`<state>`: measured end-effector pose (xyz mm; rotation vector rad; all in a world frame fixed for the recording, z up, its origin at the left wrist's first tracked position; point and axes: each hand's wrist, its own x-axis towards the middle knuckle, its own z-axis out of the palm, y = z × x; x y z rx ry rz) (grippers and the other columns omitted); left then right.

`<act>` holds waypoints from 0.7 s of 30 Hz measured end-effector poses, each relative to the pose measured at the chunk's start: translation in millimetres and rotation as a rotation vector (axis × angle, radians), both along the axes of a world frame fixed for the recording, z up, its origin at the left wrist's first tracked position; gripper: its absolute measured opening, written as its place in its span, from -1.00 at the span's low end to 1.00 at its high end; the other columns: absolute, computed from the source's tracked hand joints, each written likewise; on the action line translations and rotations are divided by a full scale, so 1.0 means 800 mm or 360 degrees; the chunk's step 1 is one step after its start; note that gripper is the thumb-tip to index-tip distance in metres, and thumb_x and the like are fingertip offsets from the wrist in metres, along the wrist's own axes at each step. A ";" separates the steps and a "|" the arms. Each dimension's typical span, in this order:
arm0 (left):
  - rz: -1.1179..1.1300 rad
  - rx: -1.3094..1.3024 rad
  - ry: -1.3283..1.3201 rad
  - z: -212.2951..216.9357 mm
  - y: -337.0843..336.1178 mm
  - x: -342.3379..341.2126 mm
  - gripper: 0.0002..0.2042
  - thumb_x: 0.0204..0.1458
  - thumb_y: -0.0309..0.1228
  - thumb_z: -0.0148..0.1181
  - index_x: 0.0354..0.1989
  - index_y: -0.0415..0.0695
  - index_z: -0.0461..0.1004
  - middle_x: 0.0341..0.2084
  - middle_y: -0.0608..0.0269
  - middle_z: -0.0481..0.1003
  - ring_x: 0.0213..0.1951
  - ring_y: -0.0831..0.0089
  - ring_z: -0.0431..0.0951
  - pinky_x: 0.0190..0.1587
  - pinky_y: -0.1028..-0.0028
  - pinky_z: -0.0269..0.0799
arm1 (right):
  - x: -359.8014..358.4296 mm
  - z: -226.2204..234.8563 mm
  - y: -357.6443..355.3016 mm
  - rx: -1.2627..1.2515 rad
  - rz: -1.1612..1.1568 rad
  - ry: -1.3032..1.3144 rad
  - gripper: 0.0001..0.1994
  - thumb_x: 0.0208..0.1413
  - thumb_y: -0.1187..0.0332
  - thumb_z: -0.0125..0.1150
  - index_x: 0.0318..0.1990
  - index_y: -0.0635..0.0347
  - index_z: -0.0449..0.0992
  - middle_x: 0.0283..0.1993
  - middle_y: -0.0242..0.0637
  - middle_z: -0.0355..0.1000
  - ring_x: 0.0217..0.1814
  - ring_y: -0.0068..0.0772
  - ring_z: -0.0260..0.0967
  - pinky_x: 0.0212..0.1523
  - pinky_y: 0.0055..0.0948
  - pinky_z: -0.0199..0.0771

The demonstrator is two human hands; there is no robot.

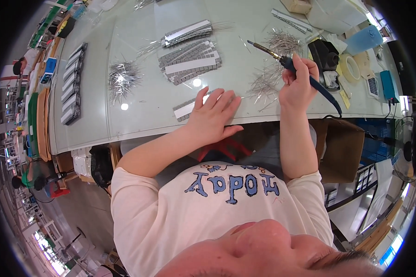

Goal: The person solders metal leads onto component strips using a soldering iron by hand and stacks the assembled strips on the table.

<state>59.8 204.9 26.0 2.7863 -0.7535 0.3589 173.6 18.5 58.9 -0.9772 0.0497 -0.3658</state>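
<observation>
Two bare hands: left hand [212,113] at the near edge of the tabletop [143,122]; right hand [299,85] raised over it, to the right.
Left grip: open, palm down, fingers spread, thumb out toward the near edge; nothing pinched.
Single strip [184,111]: grey, segmented, white band along it; lies beside the left fingers, one end covered by them. Contact: cannot tell.
Right grip: closed around the dark blue handle of the soldering iron [285,61].
Iron attitude: tip aimed far-left, clear of the strips; blue cable [327,96] runs from the handle back toward the near edge.
Loose wire pins: left heap [124,77], left of the strips; right heap [263,85], just left of the right hand.
Near stack [192,68]: similar strips, fanned, beyond the left hand.
Left column [73,87]: banded strip bundles in a row, near the left edge.
Right side: black holder [325,54], pale yellow tape roll [343,68], translucent blue bottle [364,39].
Far stack [187,33]: more strips, thin wires protruding at both ends.
</observation>
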 end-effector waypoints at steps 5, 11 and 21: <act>-0.0151 0.0066 -0.0020 0.007 0.023 0.028 -0.39 -0.17 0.06 0.23 0.06 0.02 0.39 0.08 0.26 0.28 0.09 0.26 0.24 0.19 0.09 -0.02 | -0.007 -0.003 -0.009 0.0008 0.0060 0.0057 -0.85 -0.02 0.51 0.23 -0.46 0.21 0.33 -0.57 -0.39 0.28 -0.66 -0.68 0.10 -0.65 -0.67 0.03; -0.0150 -0.0033 0.0032 0.011 0.047 0.009 -0.41 -0.19 -0.01 0.26 0.04 -0.03 0.40 0.06 0.26 0.30 0.06 0.26 0.26 0.16 0.11 0.01 | -0.047 -0.015 -0.023 -0.0799 0.0329 0.0021 -0.85 -0.03 0.50 0.27 -0.44 0.19 0.37 -0.55 -0.46 0.33 -0.56 -0.72 0.18 -0.56 -0.67 0.15; 0.0222 -0.0025 0.0098 -0.005 0.048 -0.031 -0.33 -0.17 -0.02 0.25 0.12 -0.12 0.33 0.06 0.22 0.29 0.09 0.30 0.25 0.18 0.10 -0.11 | -0.073 -0.036 -0.015 -0.1378 0.0511 -0.0258 -0.81 -0.09 0.49 0.32 -0.50 0.17 0.36 -0.64 -0.41 0.31 -0.62 -0.67 0.17 -0.59 -0.58 0.19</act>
